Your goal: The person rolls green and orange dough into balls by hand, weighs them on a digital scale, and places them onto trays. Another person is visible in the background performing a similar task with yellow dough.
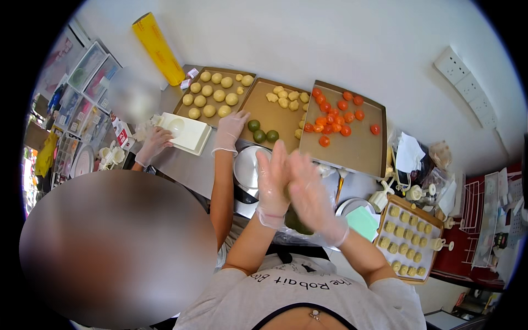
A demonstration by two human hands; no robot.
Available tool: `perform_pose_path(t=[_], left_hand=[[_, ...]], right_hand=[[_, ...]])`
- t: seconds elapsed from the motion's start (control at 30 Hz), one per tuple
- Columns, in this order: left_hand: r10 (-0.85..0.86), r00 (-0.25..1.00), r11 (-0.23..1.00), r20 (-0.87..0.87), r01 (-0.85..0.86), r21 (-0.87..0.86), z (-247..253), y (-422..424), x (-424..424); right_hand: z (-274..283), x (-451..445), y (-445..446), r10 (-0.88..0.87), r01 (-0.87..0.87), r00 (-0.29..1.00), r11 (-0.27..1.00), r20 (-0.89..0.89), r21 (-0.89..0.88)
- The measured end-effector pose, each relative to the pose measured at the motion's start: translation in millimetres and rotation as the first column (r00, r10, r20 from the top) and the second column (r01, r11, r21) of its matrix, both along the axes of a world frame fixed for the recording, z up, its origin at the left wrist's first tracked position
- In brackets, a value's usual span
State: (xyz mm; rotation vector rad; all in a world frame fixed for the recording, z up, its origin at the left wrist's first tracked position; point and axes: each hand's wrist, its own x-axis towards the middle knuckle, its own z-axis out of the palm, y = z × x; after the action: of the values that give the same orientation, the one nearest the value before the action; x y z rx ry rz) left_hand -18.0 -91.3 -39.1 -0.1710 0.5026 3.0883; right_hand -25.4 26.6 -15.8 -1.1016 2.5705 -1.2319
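Note:
My left hand and my right hand, both in clear plastic gloves, are raised palm to palm with fingers extended. A sliver of green dough shows between the palms; the rest of it is hidden. My right hand is blurred. Below my hands a larger lump of green dough lies on clear plastic, partly covered. Just beyond, three green dough balls sit at the near end of the middle baking tray. Left of my hands stands a scale with a round metal pan.
A co-worker's gloved hands reach in at left, beside a white box and a tray of pale dough balls. Orange-red balls lie on the right tray. Moulded pastries fill a lower tray, near plunger moulds.

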Motion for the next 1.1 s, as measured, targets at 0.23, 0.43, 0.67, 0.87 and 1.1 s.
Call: perform_pose_path(t=[0.23, 0.43, 0.67, 0.87, 1.1], left_hand=[[-0.134, 0.942, 0.989, 0.308, 0.147, -0.019, -15, 0, -11], [0.128, 0.978, 0.935, 0.167, -0.063, -0.348, -88, -61, -75], [0.255, 0.966, -0.328, -0.042, 0.045, -0.944, -111, -75, -212], [0.460, 0.877, -0.293, -0.135, 0.006, -0.956, -130, -67, -222], [0.418, 0.899, 0.642, 0.131, -0.190, -0.743, -66, -31, -54]], right_hand=[[-9, -54, -17, -0.282, 0.364, 0.895, 0.910, -0.345, 0.201], [11, 1, 62, -0.347, 0.353, 0.916, 0.936, 0.200, 0.006], [-29, 89, 151, -0.472, 0.589, 0.586, 0.806, 0.659, 0.054], [-29, 116, 172, -0.489, 0.758, 0.465, 0.651, 0.738, -0.046], [-41, 85, 159, -0.473, 0.678, 0.469, 0.734, 0.746, 0.039]])
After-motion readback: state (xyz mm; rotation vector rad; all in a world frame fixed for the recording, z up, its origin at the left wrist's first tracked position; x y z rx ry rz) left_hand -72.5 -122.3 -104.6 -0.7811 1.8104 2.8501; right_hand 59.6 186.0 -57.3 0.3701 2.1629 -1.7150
